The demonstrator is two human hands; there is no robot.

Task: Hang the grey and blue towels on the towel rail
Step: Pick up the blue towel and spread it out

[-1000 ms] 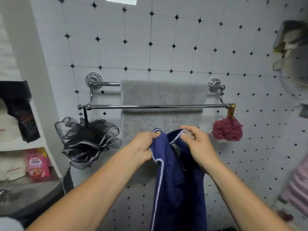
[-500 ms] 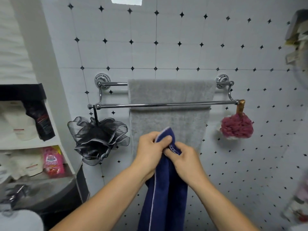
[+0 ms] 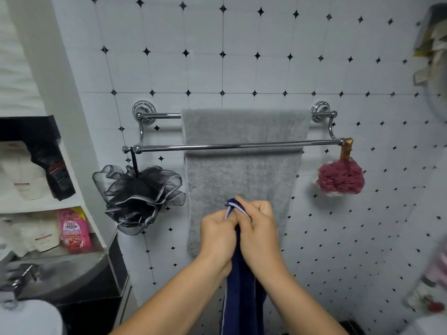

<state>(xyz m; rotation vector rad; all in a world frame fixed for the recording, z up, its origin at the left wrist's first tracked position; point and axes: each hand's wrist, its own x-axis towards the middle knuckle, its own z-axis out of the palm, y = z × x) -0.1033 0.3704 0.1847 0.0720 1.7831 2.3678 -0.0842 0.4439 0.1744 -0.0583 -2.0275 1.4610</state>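
Note:
A chrome double towel rail point(image 3: 242, 146) is fixed to the tiled wall. The grey towel point(image 3: 242, 180) hangs over its rear bar, behind the front bar. The dark blue towel point(image 3: 243, 298) with a pale edge hangs straight down in front of the grey one, bunched at its top. My left hand point(image 3: 217, 234) and my right hand point(image 3: 258, 228) are pressed together side by side, both gripping the blue towel's top edge, well below the front bar.
A black mesh sponge point(image 3: 137, 197) hangs from the rail's left end, a dark red one point(image 3: 339, 177) from the right end. Shelves with pouches and a pink packet point(image 3: 73, 230) stand at the left, above a sink point(image 3: 55, 279).
My hands have come together, gathering the blue towel's top edge into a narrow bunch. The towel now hangs slimmer than a second ago.

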